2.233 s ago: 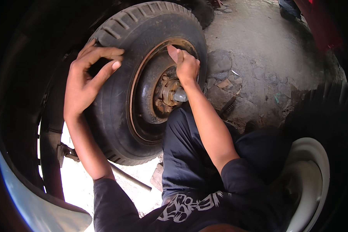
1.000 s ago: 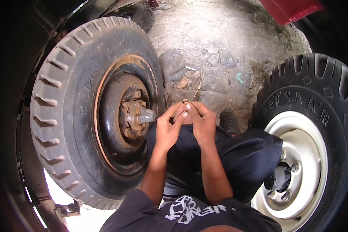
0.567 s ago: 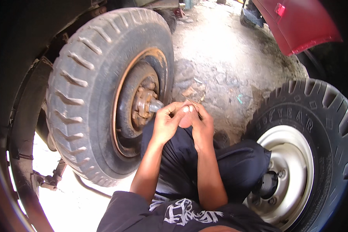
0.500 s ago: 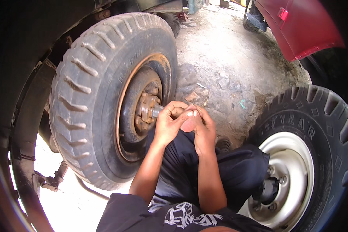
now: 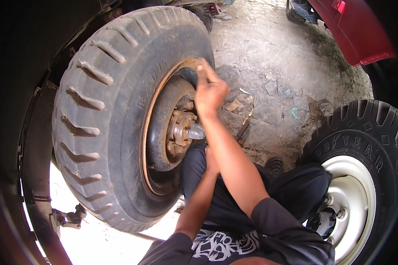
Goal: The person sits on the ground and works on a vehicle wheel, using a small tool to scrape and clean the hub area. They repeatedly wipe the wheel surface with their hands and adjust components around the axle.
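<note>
My right hand [image 5: 211, 88] is raised at the upper lip of the rusty wheel rim [image 5: 184, 62] on the worn tyre [image 5: 101, 145], its fingers closed and the fingertips at the rust. What they hold, if anything, is hidden. My left hand [image 5: 211, 159] is lower, beside my knee below the hub cap [image 5: 196, 131], largely behind my right forearm, so its fingers cannot be made out. The bolted hub [image 5: 179, 128] sits inside the rusty wheel.
A spare tyre with a white rim [image 5: 353, 185] stands at my right knee. A red vehicle panel [image 5: 353, 33] is at top right, a dark vehicle frame [image 5: 35, 132] at left. Rubble and a thin strip [image 5: 245, 123] lie on the rough floor [image 5: 278, 66].
My hands have parted: the right one, earlier pinching a small pink piece with the left, has risen to the rim. The left has dropped behind the right forearm.
</note>
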### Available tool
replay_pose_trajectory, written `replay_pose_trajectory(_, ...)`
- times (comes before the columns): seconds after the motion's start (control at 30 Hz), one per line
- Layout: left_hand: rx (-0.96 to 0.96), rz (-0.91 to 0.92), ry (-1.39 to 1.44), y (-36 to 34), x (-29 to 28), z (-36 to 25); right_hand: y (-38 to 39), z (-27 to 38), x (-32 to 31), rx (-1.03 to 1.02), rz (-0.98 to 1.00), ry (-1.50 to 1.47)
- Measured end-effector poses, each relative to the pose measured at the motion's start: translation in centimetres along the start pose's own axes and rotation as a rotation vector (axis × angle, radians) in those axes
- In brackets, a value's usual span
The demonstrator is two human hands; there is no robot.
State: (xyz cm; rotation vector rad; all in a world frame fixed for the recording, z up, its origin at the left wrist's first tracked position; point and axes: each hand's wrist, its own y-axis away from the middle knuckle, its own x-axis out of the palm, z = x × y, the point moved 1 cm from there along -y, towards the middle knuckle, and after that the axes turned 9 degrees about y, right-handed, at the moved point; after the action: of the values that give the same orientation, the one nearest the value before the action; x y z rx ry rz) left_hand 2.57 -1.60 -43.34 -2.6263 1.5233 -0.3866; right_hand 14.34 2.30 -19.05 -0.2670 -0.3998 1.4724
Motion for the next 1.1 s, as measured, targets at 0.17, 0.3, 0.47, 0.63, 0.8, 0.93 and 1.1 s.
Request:
replay_pose_trajectory(0.17,-0.178,-0.05,0.092,-1.2,3.5,-3.5,2.8,-0.7,3.0,-0.215,0.021,0.023)
replay_pose_trajectory(0.3,-0.27,-0.002,-0.009,-0.6,3.9,-4.1,2.4,-0.4,1.9,-0.222,0.238,0.141)
replay_pose_trajectory(0.47,-0.244,0.029,-0.071,-1.2,4.4,-4.0,3.1,2.8,2.1,-0.096,0.399,0.291)
replay_pose_trajectory(0.63,-0.334,0.051,-0.008,-0.8,4.0,-0.8,0.9,1.2,1.4,0.019,0.511,0.254)
replay_pose_trajectory(0.8,-0.398,0.037,0.199,-1.8,2.7,3.9,-1.2,1.5,1.2,0.152,0.654,0.279)
replay_pose_trajectory(0.93,-0.217,0.063,0.203,-1.2,3.0,5.2,0.0,3.6,-0.1,0.098,0.652,0.215)
replay_pose_trajectory(1.1,-0.145,0.15,-0.078,0.0,1.3,5.6,-4.0,0.2,0.9,0.459,0.706,0.163)
